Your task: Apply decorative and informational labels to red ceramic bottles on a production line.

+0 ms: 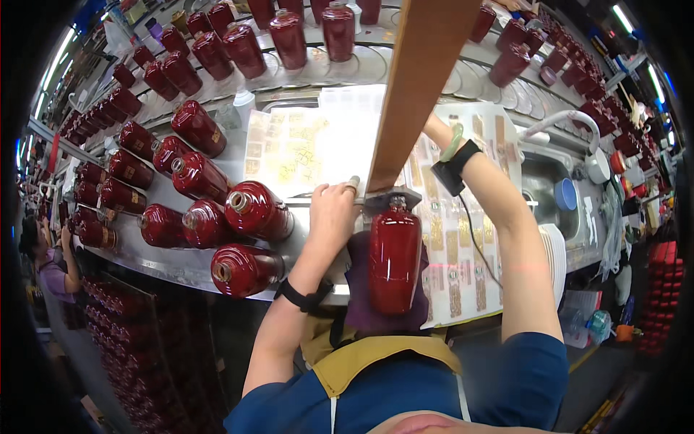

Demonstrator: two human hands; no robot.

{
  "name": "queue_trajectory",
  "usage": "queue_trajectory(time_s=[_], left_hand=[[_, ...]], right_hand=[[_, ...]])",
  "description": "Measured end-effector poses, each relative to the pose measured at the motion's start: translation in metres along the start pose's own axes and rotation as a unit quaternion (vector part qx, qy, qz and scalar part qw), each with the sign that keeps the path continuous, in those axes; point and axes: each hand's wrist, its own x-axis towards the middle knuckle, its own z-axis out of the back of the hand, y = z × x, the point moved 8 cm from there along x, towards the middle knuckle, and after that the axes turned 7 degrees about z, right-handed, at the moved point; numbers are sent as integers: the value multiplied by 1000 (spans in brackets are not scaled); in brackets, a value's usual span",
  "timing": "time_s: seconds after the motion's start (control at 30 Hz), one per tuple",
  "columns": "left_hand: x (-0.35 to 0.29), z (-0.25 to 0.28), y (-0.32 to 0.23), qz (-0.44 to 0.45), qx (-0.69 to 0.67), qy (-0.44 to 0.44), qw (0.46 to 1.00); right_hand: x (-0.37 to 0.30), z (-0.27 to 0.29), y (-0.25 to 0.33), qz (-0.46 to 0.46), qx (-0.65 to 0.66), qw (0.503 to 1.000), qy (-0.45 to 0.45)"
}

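My left hand point(335, 210) rests at the near edge of a bright white sheet point(350, 137), fingers bent but not closed on anything I can see. A pale cover sits on one fingertip. My right hand point(435, 129) reaches far forward; a brown upright board point(416, 94) hides its fingers. On that wrist are a green bangle point(452, 143) and a black strap point(457, 168) with a cord. Between my arms a glossy dark red bottle point(394, 264) lies on a purple cloth point(358, 289), neck toward a dark bracket point(390, 200) at the board's foot. Neither hand touches it.
Several red bottles point(256, 210) stand on the metal table at left. Sheets of gold decals point(454, 239) lie under my right arm, others point(289, 148) at far left. A conveyor point(347, 61) carries bottles behind. At right is a sink point(538, 170) with a blue cup point(565, 194).
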Motion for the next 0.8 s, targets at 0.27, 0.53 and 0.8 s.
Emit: queue_trajectory(time_s=[0.27, 0.53, 0.8], left_hand=[[-5, 10, 13, 40, -43, -23, 998], [-12, 1, 20, 42, -32, -7, 999], [-24, 5, 22, 36, -57, 31, 997]], right_hand=[[2, -26, 23, -45, -108, 993, -28], [9, -9, 34, -51, -84, 986, -133], [-50, -51, 88, -43, 159, 899, 406]])
